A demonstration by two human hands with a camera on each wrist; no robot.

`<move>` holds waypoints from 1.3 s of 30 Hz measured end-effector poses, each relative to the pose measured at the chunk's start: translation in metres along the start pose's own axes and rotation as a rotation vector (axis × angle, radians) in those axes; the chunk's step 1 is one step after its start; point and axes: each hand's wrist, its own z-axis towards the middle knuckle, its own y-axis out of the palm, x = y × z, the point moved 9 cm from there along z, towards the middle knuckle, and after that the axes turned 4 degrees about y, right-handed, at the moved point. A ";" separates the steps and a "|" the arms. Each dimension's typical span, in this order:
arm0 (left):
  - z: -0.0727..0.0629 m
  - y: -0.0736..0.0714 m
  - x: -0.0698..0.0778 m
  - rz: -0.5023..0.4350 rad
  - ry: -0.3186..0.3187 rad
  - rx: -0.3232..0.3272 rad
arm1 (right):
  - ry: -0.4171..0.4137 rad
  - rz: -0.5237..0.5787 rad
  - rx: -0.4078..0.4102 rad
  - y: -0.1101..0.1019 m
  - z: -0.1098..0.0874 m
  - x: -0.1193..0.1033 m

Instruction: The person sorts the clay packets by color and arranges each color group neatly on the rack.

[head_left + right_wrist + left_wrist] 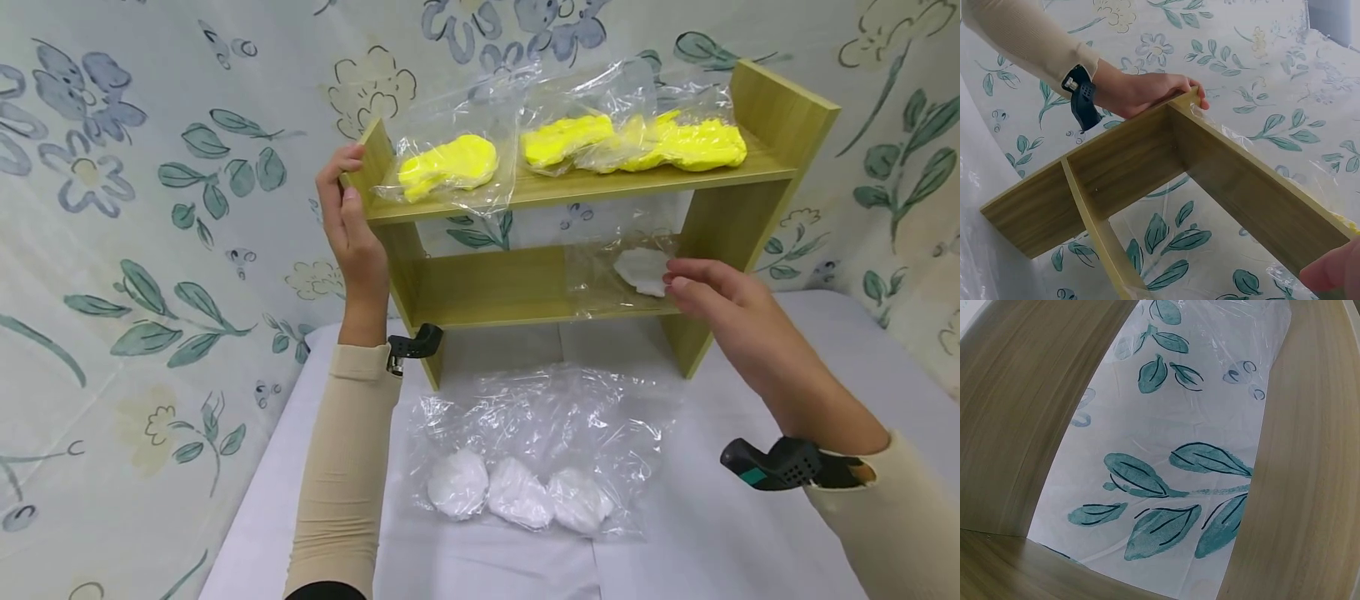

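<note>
The left hand (358, 237) grips the shelf (487, 287). The right hand (738, 321) meets its white bundle (639, 270); I cannot tell whether it pinches.

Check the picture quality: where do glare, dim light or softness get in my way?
Head view: bright glints streak the clear, crinkled plastic packaging around three white, rounded bundles; left wrist view: the brown, wood-grained shelf unit looks dim and shaded; right wrist view: the bare right hand, cut off at the lower right corner, looks slightly soft.
</note>
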 end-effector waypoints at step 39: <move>0.000 0.001 -0.002 0.025 0.000 0.016 | 0.076 0.483 -0.115 0.047 -0.072 0.183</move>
